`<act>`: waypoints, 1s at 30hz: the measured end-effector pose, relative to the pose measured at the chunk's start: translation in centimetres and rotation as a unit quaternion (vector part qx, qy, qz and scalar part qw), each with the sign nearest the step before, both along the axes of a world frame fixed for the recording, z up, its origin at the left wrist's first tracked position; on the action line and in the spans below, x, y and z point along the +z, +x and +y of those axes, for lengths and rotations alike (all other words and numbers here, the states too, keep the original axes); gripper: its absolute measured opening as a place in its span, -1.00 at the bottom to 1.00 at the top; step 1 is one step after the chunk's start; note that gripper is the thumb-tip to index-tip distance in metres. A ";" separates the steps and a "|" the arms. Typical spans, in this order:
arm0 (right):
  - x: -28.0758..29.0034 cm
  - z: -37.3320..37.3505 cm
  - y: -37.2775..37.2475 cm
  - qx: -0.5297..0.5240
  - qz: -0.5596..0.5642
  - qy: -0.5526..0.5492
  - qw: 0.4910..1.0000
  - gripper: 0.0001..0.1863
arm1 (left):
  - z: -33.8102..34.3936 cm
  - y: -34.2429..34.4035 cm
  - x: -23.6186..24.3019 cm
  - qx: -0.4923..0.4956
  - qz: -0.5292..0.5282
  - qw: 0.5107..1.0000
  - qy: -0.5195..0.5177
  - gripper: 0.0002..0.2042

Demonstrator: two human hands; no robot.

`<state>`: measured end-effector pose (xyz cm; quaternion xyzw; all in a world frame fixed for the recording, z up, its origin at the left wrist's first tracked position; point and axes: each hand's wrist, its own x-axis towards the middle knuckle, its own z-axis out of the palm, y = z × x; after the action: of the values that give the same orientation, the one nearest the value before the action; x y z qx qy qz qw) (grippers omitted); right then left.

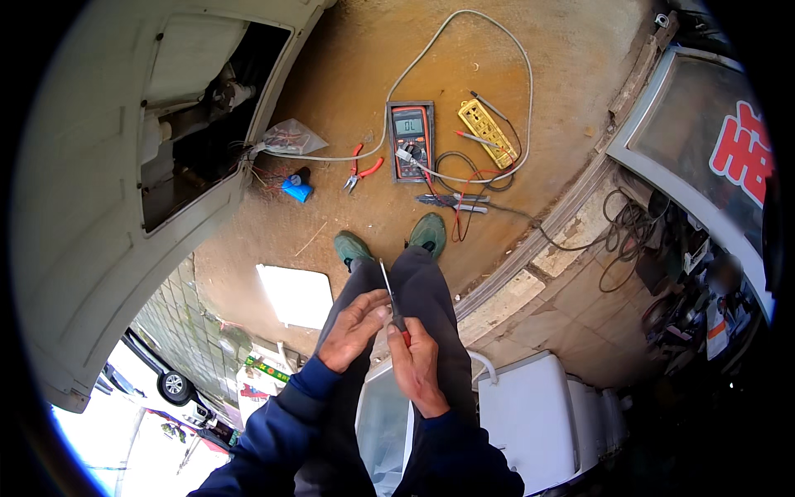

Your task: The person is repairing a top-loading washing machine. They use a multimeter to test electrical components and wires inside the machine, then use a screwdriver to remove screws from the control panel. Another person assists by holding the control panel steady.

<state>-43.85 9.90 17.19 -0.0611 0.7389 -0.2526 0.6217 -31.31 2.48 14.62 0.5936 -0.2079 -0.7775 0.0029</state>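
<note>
In my right hand (420, 371) is a screwdriver (399, 321) with a red and black handle, its thin metal shaft pointing up and away. My fingers wrap round the handle. My left hand (352, 333) is beside the shaft, fingers stretched out, the fingertips close to or touching the screwdriver. Both hands are above my lap. On the floor beyond my green shoes lies a multimeter (410, 124) in a grey frame, with red and black leads. Left of it are red-handled pliers (354, 176); nearer are grey-handled pliers (465, 204).
A white machine cabinet (87, 166) with an open access hole stands at left, wires and a blue cylindrical part (296, 189) beside it. A yellow power strip (487, 132), a looped grey cable (528, 74) and a white panel (296, 296) lie on the floor. A glass-topped case (696, 124) stands right.
</note>
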 end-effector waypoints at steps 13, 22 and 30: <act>-11.6 -3.5 -11.8 0.219 0.107 -0.098 0.965 -0.80 | -5.8 6.5 -4.4 0.061 -0.060 0.993 -0.082 -0.76; -27.4 -6.7 -18.6 0.101 0.232 -0.131 0.959 -0.83 | -10.9 10.0 -15.5 -0.096 -0.108 0.978 -0.149 -0.82; -35.7 -11.5 -14.0 0.186 0.223 -0.204 0.935 -0.46 | -17.5 7.9 -21.0 -0.359 -0.039 0.874 -0.326 -0.82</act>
<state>-57.81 -1.63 -18.47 -0.3774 0.7670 -0.2573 0.4507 -23.44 -15.07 -6.36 0.4738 -0.6478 -0.5896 -0.0913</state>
